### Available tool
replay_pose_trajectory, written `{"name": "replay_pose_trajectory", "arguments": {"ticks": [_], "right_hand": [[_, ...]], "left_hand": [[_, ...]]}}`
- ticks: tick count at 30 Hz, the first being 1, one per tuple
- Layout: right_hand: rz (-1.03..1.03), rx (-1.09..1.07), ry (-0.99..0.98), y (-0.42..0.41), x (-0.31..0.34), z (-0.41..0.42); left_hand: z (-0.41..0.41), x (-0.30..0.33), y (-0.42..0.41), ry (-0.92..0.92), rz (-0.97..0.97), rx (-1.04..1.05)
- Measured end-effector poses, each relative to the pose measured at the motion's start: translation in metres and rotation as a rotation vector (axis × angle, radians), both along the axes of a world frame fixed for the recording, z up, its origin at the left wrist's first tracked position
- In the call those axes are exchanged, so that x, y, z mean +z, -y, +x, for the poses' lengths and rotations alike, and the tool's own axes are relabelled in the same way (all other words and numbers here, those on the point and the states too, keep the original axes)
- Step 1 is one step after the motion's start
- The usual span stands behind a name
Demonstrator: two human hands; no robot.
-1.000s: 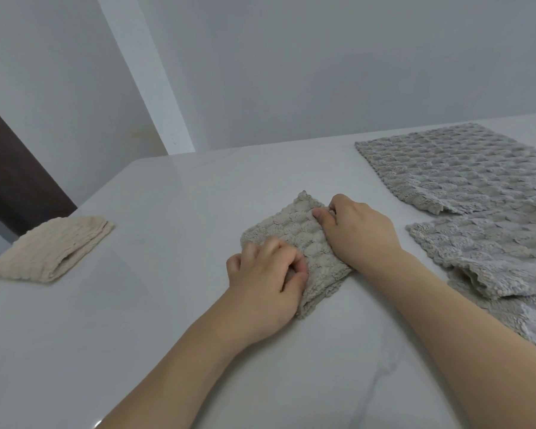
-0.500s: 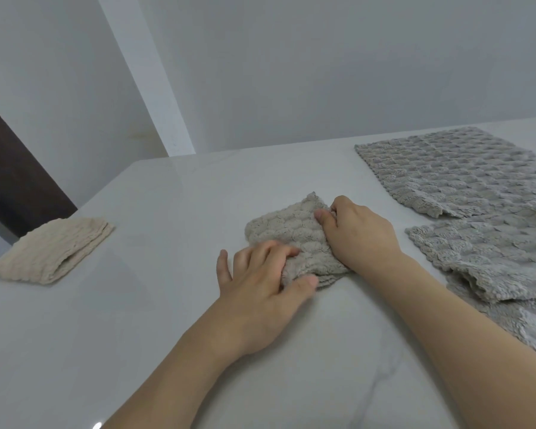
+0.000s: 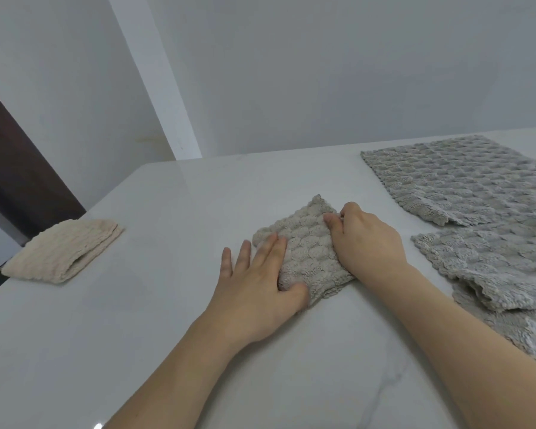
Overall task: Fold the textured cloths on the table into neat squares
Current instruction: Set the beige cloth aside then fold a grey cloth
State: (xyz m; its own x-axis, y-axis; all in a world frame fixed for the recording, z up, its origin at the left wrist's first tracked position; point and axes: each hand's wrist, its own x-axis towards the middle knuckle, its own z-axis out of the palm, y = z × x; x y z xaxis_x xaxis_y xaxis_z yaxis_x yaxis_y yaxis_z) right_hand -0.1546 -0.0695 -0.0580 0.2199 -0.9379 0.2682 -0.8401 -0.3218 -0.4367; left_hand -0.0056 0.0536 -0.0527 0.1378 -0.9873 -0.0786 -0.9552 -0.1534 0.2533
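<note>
A small folded beige textured cloth (image 3: 307,243) lies on the white table (image 3: 155,320) at the centre. My left hand (image 3: 254,286) lies flat at its left side, fingers spread, with the index finger on top and the thumb against its near corner. My right hand (image 3: 369,239) presses on the cloth's right edge, fingers curled and pinching it near the far corner. Unfolded grey textured cloths lie to the right: one spread flat (image 3: 455,184) at the back, another (image 3: 495,264) nearer, overlapping a third (image 3: 526,335).
A folded cream cloth (image 3: 62,252) sits near the table's left edge. Behind the table rises a pale wall (image 3: 322,72), with a dark panel (image 3: 16,168) at the far left. The table's left edge drops off beside the cream cloth.
My left hand has opened from a curled fist on the cloth to a flat, spread hand at its left side. The cloth has bunched smaller under it. My right hand has stayed put.
</note>
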Motion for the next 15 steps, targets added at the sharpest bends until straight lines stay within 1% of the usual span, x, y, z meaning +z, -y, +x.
{"name": "replay_pose_trajectory", "arguments": {"ticks": [3,6,7,10,12,13,14,15], "right_hand": [[-0.003,-0.001,0.014,0.000,0.000,0.000],[-0.005,-0.002,0.035,0.001,-0.002,-0.002],[0.003,0.000,0.048,0.001,-0.003,-0.002],[0.023,0.010,0.142,-0.001,0.001,-0.004],[0.046,0.017,0.247,-0.002,0.005,-0.005],[0.058,0.033,0.305,-0.004,0.007,-0.006],[0.066,0.055,0.361,-0.005,0.009,-0.006],[0.070,0.073,0.413,-0.007,0.011,-0.006]], "left_hand": [[0.001,-0.002,0.000,0.037,0.050,0.031],[0.009,-0.005,0.004,0.071,0.050,0.082],[0.011,-0.006,0.005,0.057,0.040,0.096],[0.008,-0.005,0.008,-0.056,-0.070,0.178],[0.008,-0.005,0.011,-0.094,-0.197,0.241],[0.010,-0.004,0.013,-0.147,-0.265,0.276],[0.013,-0.003,0.015,-0.242,-0.318,0.309],[0.017,-0.002,0.019,-0.379,-0.340,0.337]]}}
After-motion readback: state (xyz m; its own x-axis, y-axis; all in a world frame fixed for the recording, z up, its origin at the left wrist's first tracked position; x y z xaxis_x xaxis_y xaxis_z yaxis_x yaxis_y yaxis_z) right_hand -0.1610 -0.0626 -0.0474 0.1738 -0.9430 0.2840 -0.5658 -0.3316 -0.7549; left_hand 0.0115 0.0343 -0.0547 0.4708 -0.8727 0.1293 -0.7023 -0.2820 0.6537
